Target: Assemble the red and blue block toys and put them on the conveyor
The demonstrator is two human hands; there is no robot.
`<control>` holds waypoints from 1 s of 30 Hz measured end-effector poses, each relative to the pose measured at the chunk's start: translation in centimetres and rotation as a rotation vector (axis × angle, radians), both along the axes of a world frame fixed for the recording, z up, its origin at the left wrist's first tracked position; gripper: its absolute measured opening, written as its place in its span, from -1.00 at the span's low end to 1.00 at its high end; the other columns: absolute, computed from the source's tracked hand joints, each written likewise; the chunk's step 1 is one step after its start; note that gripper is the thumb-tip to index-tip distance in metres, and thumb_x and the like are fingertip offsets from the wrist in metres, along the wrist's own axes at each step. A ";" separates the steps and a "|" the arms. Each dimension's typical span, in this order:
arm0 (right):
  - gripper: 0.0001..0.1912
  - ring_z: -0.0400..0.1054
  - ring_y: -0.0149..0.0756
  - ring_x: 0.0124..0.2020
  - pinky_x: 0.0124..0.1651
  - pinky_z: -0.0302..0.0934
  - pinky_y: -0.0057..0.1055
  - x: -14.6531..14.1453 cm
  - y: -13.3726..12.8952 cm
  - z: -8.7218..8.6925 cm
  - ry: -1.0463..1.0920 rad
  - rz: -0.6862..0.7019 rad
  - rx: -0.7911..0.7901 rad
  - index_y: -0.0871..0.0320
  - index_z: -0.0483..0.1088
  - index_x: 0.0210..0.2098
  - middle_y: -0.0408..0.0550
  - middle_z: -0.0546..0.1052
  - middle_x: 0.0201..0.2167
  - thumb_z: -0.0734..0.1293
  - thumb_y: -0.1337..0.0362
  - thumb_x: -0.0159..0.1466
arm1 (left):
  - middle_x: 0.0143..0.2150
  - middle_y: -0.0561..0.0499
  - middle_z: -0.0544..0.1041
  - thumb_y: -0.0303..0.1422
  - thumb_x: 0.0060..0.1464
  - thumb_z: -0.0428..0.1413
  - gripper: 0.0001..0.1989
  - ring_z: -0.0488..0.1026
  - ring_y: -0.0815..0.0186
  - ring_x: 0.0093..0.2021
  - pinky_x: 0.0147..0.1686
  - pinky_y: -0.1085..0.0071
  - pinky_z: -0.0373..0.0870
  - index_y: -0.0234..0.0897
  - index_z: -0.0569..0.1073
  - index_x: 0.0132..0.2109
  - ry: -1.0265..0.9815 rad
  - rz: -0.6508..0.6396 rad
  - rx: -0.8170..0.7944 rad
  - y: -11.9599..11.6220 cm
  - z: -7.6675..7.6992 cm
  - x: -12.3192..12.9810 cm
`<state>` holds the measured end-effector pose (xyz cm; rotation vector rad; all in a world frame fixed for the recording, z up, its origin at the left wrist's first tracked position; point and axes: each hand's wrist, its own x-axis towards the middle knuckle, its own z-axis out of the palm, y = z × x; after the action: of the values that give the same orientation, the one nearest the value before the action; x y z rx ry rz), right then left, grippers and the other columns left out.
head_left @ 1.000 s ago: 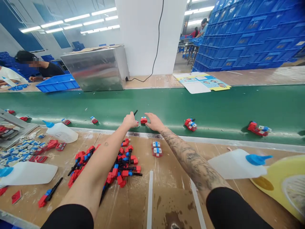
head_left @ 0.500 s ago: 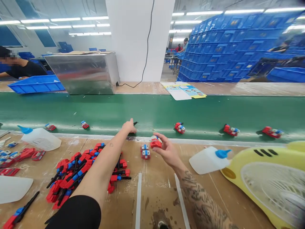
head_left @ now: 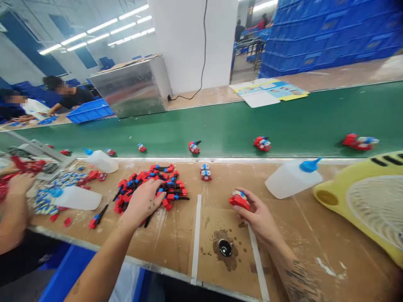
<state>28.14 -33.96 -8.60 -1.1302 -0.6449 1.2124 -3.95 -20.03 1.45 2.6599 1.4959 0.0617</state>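
Note:
My left hand (head_left: 147, 199) reaches over the pile of red, blue and black parts (head_left: 132, 184); its fingertips are at the pieces, and whether they grip one is hidden. In my right hand (head_left: 256, 212) is a red piece with a white and blue top (head_left: 239, 200), pinched between thumb and fingers above the cardboard. A pair of small red, white and blue pieces (head_left: 205, 172) stands near the green belt's edge. Between two white strips, a small black round container (head_left: 225, 248) sits amid wet spots.
Assembled pieces lie on the green belt (head_left: 220, 130). A white bottle (head_left: 281, 180) and a yellow fan (head_left: 371, 205) are at the right. Other bottles (head_left: 78, 198) lie left, where another person's hand (head_left: 20, 182) holds red parts.
My left hand has moved from the belt back to the pile. My right hand, still holding its piece, is lower and further right. The view has turned left and tilted.

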 end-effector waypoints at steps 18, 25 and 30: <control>-0.39 0.38 -0.31 -0.34 -0.44 0.24 -0.50 -0.5 -4.8 -0.6 0.370 -0.033 -0.019 -0.05 0.41 0.14 -0.02 0.58 -0.20 0.57 0.15 0.12 | -0.03 -0.16 0.40 -0.48 0.10 0.03 -0.65 0.46 0.13 -0.09 -0.16 0.29 0.41 -0.28 0.40 0.06 -0.276 0.332 0.007 -8.5 -8.9 -1.2; -0.60 0.44 -0.31 -0.32 -0.36 0.33 -0.51 -0.8 -4.8 -1.3 0.396 -0.028 0.017 0.02 0.55 -0.12 -0.08 0.59 -0.26 0.61 0.19 0.06 | -0.57 0.14 0.34 -0.33 -0.02 0.07 -0.91 0.39 0.28 -0.54 -0.47 0.40 0.34 -0.20 0.30 -0.33 -0.521 0.512 -0.238 -8.8 -8.4 -3.4; -0.59 0.48 -0.30 -0.44 -0.53 0.22 -0.53 -0.9 -4.9 -1.2 0.442 0.016 0.012 0.00 0.51 -0.10 -0.08 0.59 -0.28 0.59 0.19 0.08 | -0.36 0.07 0.56 -0.28 -0.05 0.18 -0.63 0.37 0.41 -0.63 -0.70 0.60 0.19 -0.14 0.16 -0.17 -1.354 0.553 -0.567 -11.3 -8.5 -1.2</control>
<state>27.26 -38.88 -9.82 -0.8084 -0.3232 1.4122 -5.12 -31.36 -7.10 1.1147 1.2827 1.0219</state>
